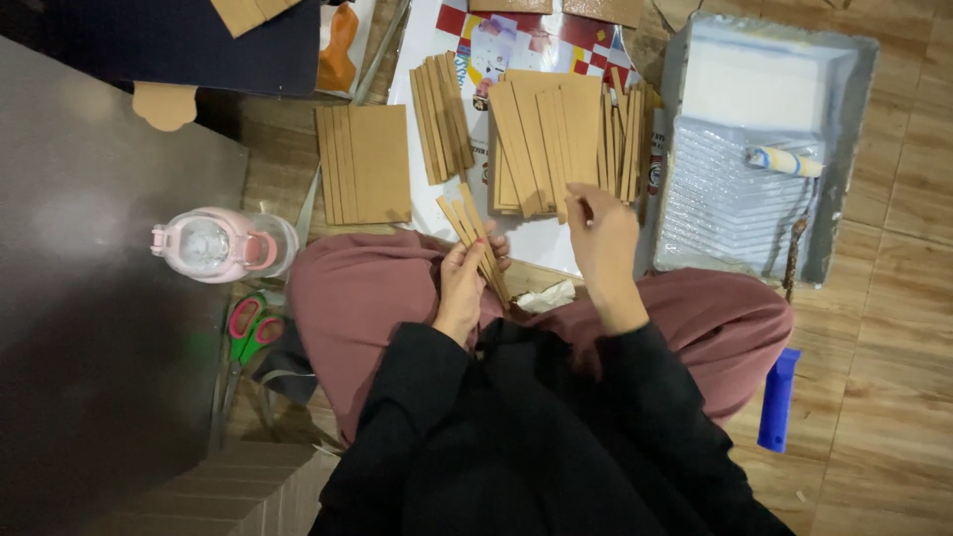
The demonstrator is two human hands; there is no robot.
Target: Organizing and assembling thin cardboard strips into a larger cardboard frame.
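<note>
Hands sorting cardboard strips over three floor piles.
Left hand (463,281) is gripping about four strips (475,238); right hand (600,236) is pinching one strip from the largest pile (556,139).

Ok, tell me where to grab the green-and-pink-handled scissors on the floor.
Probably take the green-and-pink-handled scissors by the two handle loops, coming from above. The loops lie flat and exposed beside the pink-lidded clear bottle, while the blades point away under shadow.

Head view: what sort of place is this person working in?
Probably a home floor used as a craft spot. The person sits cross-legged on wood-look flooring, with piles of brown cardboard strips on a printed sheet, a paint tray holding a small roller, and scissors beside a pink bottle.
</note>
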